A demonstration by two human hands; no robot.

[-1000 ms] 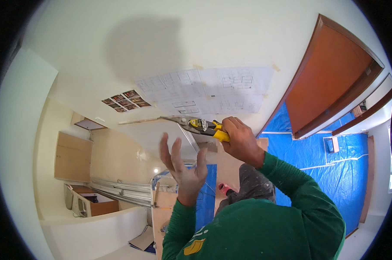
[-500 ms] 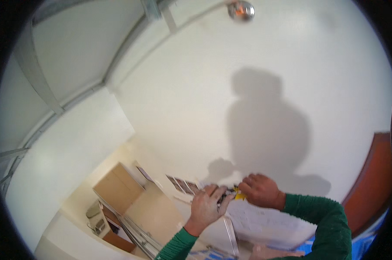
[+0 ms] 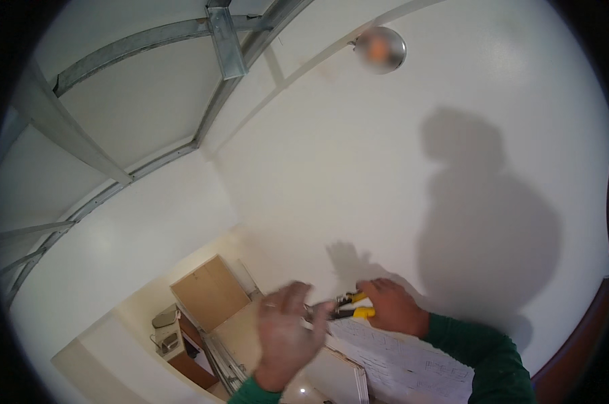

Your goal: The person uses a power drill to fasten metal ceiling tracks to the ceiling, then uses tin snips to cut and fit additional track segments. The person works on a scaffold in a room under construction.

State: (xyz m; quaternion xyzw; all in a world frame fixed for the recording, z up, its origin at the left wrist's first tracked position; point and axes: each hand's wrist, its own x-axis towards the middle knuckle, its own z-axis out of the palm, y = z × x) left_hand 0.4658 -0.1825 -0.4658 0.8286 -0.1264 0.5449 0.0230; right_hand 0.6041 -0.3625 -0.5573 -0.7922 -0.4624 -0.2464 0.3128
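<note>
My right hand (image 3: 393,306) is closed around a pair of yellow-handled snips (image 3: 362,312), whose two yellow-and-black handles stand apart. The metal head points left toward my other hand, and its tip is partly hidden there. Beside that tip my left hand (image 3: 288,333) is raised with its fingers spread and its thumb near the metal. Motion blurs this hand, and whether the thumb touches the snips cannot be told. Both forearms wear green sleeves. Below the snips is a white sheet (image 3: 412,357) with drawn lines and writing.
A pale wall (image 3: 331,175) carries my shadow. Metal framing (image 3: 139,47) crosses the upper left, and a shiny round fixture (image 3: 393,57) sits at the top. Lower left are a wooden panel (image 3: 210,289), a desk-like cabinet (image 3: 176,347) and long metal strips (image 3: 217,357).
My left hand has loosened from the snips and moved left, its fingers now spread. My right hand still grips the handles. The whole view has shifted, with more metal framing visible.
</note>
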